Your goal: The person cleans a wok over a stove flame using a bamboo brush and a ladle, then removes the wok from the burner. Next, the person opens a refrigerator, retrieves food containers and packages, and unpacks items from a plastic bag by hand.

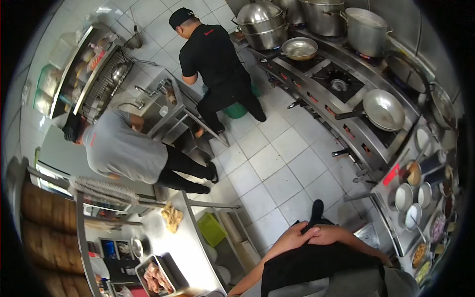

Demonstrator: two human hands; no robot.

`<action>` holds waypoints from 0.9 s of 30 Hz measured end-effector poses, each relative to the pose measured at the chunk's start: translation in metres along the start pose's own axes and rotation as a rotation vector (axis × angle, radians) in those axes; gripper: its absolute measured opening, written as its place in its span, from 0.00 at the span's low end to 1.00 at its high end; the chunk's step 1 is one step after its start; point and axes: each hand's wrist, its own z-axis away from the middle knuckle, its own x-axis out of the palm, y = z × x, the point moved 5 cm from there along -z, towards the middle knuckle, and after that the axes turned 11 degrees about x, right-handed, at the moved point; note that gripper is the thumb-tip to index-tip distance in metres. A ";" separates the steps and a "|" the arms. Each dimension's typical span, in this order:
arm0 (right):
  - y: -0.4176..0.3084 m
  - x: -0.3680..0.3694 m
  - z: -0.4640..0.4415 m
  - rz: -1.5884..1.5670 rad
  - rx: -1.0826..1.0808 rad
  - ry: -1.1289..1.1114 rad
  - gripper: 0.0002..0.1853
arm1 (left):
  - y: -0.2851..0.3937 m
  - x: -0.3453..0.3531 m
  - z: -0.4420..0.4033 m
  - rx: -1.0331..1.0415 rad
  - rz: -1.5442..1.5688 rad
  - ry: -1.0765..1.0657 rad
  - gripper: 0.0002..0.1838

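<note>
My left hand (293,236) and my right hand (324,234) meet in front of my waist, clasped together with the fingers folded in. No object shows in either one, though the inner sides of the fingers are hidden. Just below them is a black apron (297,270) over grey clothing. Beyond the hands, a dark shoe (317,210) stands on the tiles. On the left is a steel table (190,247) with a yellowish cloth (171,217) and a metal tray (170,284) of raw meat (156,277).
A stove (321,94) on the right carries a frying pan (383,110) and several large pots. Bowls of ingredients (403,198) fill the right counter. One person (217,59) in black bends at the back; another (123,146) in grey leans by the sink. A green bin (235,110) sits on the floor.
</note>
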 end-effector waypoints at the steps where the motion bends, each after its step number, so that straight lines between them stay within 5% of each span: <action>1: -0.005 -0.020 -0.014 -0.008 -0.018 -0.010 0.14 | 0.003 -0.017 -0.012 -0.011 -0.024 0.006 0.31; 6: -0.009 -0.091 -0.063 0.004 0.080 -0.165 0.15 | 0.007 -0.080 -0.051 -0.143 0.042 0.138 0.47; 12: -0.011 -0.173 -0.137 0.092 0.135 -0.263 0.15 | 0.007 -0.163 -0.109 -0.181 0.107 0.126 0.47; 15: -0.015 -0.217 -0.173 -0.060 0.033 -0.198 0.15 | 0.003 -0.210 -0.147 0.033 0.155 0.365 0.31; 19: -0.015 -0.282 -0.205 0.065 0.122 -0.060 0.16 | 0.031 -0.286 -0.196 0.003 0.159 0.062 0.34; 27: -0.044 -0.381 -0.240 0.175 0.406 0.028 0.13 | 0.034 -0.367 -0.284 0.173 0.070 0.095 0.33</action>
